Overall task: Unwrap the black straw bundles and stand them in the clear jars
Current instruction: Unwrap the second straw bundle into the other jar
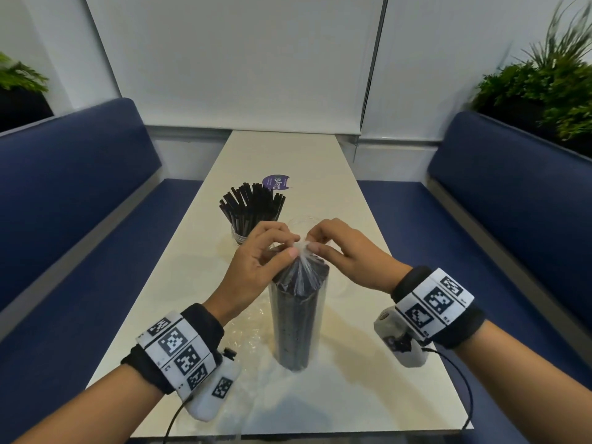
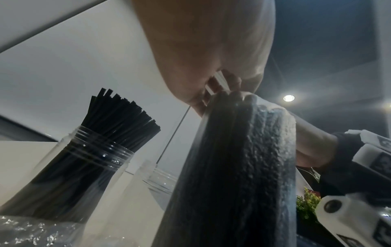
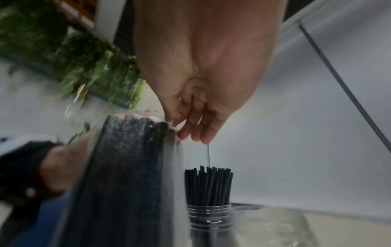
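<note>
Nearest, the wrapped bundle (image 1: pixel 296 318) stands upright on the table (image 1: pixel 368 363), both hands, left (image 1: pixel 256 267) and right (image 1: pixel 349 254), pinching its gathered top, probably untwisting, with the filled jar (image 1: pixel 246 216) beyond on the left.

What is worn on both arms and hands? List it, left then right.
Left hand: bare, with a black wristband, a white band of square black-and-white markers, and a white camera pod trailing a black cable. Right hand: the same kit.
</note>
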{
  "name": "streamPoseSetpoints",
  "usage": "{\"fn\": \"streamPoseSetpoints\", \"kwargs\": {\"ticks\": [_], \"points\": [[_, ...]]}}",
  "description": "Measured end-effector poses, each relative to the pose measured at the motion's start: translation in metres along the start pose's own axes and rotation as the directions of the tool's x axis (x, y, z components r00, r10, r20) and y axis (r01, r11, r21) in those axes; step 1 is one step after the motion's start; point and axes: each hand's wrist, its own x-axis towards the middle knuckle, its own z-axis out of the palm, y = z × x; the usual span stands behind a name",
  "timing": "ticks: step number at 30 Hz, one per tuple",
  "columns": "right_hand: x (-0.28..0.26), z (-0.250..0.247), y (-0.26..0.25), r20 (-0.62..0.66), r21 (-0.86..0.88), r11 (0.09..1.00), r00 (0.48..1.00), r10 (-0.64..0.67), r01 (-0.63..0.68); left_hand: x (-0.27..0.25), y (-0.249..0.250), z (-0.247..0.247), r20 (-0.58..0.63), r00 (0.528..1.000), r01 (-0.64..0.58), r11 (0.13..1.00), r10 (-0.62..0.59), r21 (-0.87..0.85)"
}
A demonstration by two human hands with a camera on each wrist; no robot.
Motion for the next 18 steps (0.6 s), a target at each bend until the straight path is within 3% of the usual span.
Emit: {"fn": "streamPoseSetpoints", "kwargs": {"ticks": [7, 11, 14, 18], "points": [[0.004, -0.005, -0.008, 0.06, 0.121, 0.981, 0.988, 0.142, -0.148, -0.003, -0.002, 0.004, -0.051, 0.995, 0.074, 0.989, -0.081, -0.125], [0.002, -0.008, -0.011, 0.034, 0.119, 0.979, 0.986, 0.164, -0.167, 0.0, 0.005, 0.002, 0.001, 1.0, -0.017, 0.998, 0.017, 0.066], [0.002, -0.008, -0.013, 0.039, 0.106, 0.981, 0.986, 0.16, -0.164, 0.005, 0.009, -0.001, 0.022, 0.982, -0.186, 0.931, 0.189, 0.316], [0.001, -0.011, -0.015, 0.054, 0.093, 0.982, 0.986, 0.158, -0.162, 0.006, 0.008, -0.005, 0.053, 0.968, -0.244, 0.867, 0.246, 0.434]]}}
